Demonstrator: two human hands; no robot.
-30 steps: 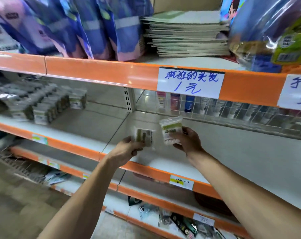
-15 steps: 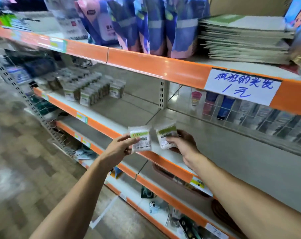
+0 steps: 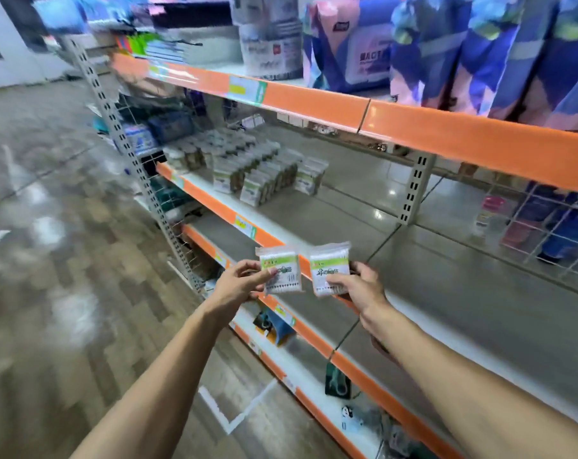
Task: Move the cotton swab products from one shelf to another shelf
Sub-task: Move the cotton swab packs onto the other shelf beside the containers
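My left hand [image 3: 236, 286] pinches one cotton swab packet [image 3: 280, 270] by its left edge, thumb in front, fingers behind. My right hand [image 3: 360, 289] grips a second packet [image 3: 329, 269] from the right, thumb across its lower face. Both packets hang upright, side by side, before the orange shelf edge [image 3: 271, 240]; more packs [image 3: 261, 170] sit on the shelf farther left.

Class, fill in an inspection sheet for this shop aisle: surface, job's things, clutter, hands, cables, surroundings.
Surface: middle shelf, grey, orange-edged, mostly bare.
Job's things: left packet and right packet of cotton swabs, held upright side by side; stocked packets in rows at the shelf's far end.
Clutter: blue wipe packs on the top shelf; small goods on the lower shelves.
Hands: left hand and right hand each grip one packet.
Cables: nothing seen.
Surroundings: wood-pattern floor, blurred.
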